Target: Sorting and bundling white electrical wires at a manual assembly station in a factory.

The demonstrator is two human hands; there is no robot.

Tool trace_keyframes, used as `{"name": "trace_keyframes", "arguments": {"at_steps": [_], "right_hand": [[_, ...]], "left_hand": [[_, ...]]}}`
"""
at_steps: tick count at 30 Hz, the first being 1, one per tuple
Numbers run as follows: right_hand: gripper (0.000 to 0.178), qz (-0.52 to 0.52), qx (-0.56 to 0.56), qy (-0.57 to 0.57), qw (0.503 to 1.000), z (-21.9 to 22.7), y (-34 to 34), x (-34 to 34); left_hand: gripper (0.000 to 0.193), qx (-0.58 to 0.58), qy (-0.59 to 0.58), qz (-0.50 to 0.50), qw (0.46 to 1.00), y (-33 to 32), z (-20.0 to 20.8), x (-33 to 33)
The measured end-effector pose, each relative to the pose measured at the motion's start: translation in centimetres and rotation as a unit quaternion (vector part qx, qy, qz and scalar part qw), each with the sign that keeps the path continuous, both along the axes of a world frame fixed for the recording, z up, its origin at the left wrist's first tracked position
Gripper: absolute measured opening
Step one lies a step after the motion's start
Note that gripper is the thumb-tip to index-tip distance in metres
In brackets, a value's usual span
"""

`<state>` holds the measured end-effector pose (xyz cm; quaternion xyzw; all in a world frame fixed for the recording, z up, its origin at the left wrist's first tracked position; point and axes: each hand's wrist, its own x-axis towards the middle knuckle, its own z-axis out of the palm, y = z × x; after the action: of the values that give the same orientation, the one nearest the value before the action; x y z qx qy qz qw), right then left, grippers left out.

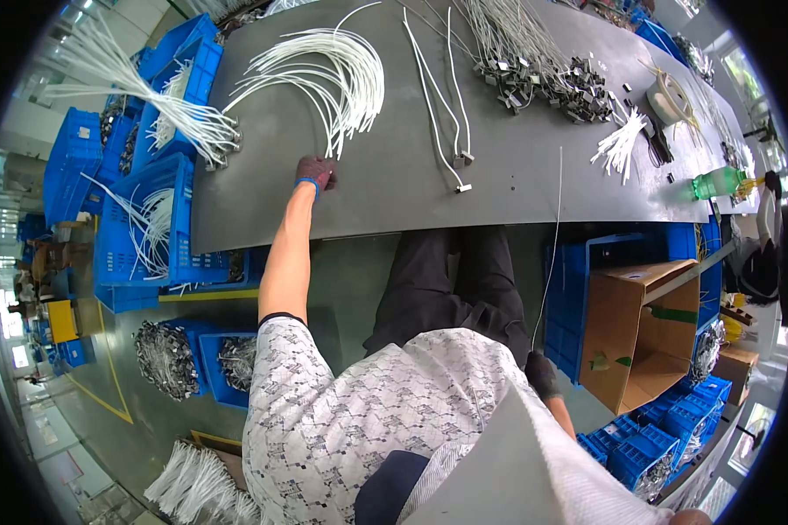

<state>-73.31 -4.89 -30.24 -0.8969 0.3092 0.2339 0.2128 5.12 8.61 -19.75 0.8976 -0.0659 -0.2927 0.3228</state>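
Observation:
My left hand (317, 173), in a dark reddish glove, reaches onto the grey table at the lower ends of a curved bundle of white tubes (359, 79). Its fingers are curled closed at the tube ends; how many they pinch is hidden. Low beside my right thigh, my gloved right hand (543, 376) is closed on a long thin wire (552, 245), which rises past the table edge and over the tabletop. Between the hands, farther back, lie a few white tubes (438, 96) with small metal-and-white end pieces (462, 159).
Several blue crates (140, 236) stand left of the table, one bearing a white tube bundle (166, 109). Metal-ended wires (543, 83), short white tubes (622, 144), a tape roll (668, 96) and a green bottle (716, 183) lie rightward. An open cardboard box (608, 350) stands below.

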Motion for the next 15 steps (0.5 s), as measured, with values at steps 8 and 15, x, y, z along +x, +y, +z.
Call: {"name": "trace_keyframes", "arguments": {"at_steps": [8,15], "right_hand": [[0.023,-0.102,-0.002,-0.202,0.974,1.9,-3.1,8.3],[0.018,-0.062,-0.084,-0.146,0.984,7.9,-7.4,16.3]], "left_hand": [[0.029,-0.476,0.347,0.045,0.807,-10.8,3.3,-15.1],[0.010,-0.586,0.268,0.121,0.755,-25.0,7.0,-24.1]]}}
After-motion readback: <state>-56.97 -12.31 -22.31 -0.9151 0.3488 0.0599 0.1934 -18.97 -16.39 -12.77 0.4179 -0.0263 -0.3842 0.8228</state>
